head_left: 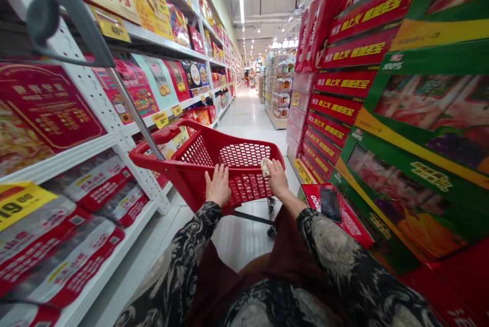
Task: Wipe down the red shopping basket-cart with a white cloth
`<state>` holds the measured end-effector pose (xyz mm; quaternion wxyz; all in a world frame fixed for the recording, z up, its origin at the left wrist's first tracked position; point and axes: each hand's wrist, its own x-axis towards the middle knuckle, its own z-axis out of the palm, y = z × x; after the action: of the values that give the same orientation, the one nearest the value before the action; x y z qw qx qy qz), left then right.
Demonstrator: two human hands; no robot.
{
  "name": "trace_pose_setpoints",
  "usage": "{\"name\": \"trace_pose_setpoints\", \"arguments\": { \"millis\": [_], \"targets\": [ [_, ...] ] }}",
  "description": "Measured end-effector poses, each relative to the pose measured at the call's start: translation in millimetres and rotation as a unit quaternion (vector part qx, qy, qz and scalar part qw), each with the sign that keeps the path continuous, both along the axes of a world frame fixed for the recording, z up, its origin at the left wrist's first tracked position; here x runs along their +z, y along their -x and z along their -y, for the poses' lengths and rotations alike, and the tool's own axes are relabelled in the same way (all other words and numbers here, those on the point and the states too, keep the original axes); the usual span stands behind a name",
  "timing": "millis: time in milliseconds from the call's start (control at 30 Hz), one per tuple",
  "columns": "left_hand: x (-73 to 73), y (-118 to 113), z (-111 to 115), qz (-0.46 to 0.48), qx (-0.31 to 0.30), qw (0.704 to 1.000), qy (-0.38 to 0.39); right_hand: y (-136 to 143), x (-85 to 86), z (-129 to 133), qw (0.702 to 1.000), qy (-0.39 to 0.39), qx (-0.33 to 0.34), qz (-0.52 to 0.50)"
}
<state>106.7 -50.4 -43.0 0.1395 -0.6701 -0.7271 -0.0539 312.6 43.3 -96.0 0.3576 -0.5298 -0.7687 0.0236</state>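
A red plastic shopping cart (183,171) stands crosswise in front of me, its basket walls pierced with holes. On its near side lies my left hand (218,185), flat with the fingers stretched out. My right hand (276,176) is closed on a crumpled whitish cloth (266,166) at the basket's right end, by the rim. From the cart's left end a metal bar rises to a grey handle (76,26). A wheel (271,231) shows below the basket.
White shelves (141,36) with boxed and bagged goods line the left side. Stacked red drink cartons (338,108) and green boxes (424,128) rise close on the right. A tiled aisle (244,105) runs ahead, past a display rack (280,90).
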Motion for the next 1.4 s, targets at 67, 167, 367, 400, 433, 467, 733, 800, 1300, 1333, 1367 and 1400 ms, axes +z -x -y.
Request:
{"name": "trace_pose_setpoints", "arguments": {
  "millis": [67,167,367,400,433,467,733,800,1300,1333,1367,1400],
  "targets": [
    [-2.0,-1.1,-1.0,-0.005,0.006,1.000,-0.002,-12.3,1.6,0.9,0.999,0.012,-0.043,-0.001],
    [-3.0,-4.6,-2.7,-0.004,0.012,1.000,0.000,-3.8,5.3,5.9,0.998,0.019,-0.052,0.012],
    [-1.5,-6.0,0.3,-0.016,0.013,1.000,0.011,43.1,9.6,19.8,0.997,-0.027,0.041,0.062],
    [-1.4,-5.8,1.4,-0.018,0.014,1.000,0.012,43.3,9.8,21.0,0.996,-0.032,0.049,0.067],
    [-1.3,-5.6,2.4,-0.022,0.013,1.000,0.013,40.3,10.0,21.5,0.996,-0.032,0.053,0.071],
    [-1.3,-5.5,3.4,-0.025,0.011,1.000,0.013,34.5,10.0,21.3,0.996,-0.029,0.051,0.073],
    [-1.4,-9.2,4.1,-0.012,0.010,1.000,0.010,-4.7,5.0,16.3,0.997,-0.019,-0.069,-0.002],
    [-1.3,-10.0,3.7,-0.009,0.013,1.000,0.011,11.2,4.2,19.1,0.999,-0.027,-0.042,0.006],
    [1.0,-9.7,4.1,-0.010,0.010,1.000,0.013,-14.8,4.6,15.8,0.998,-0.019,-0.055,0.026],
    [0.7,-10.0,3.8,-0.009,0.010,1.000,0.011,-19.5,4.0,16.2,0.997,-0.014,-0.074,0.020],
    [0.5,-10.2,3.6,-0.009,0.011,1.000,0.010,-21.4,3.3,17.1,0.996,-0.011,-0.086,0.015],
    [0.4,-10.3,3.5,-0.009,0.012,1.000,0.011,-20.5,2.6,18.4,0.996,-0.010,-0.092,0.012]
  ]
}}
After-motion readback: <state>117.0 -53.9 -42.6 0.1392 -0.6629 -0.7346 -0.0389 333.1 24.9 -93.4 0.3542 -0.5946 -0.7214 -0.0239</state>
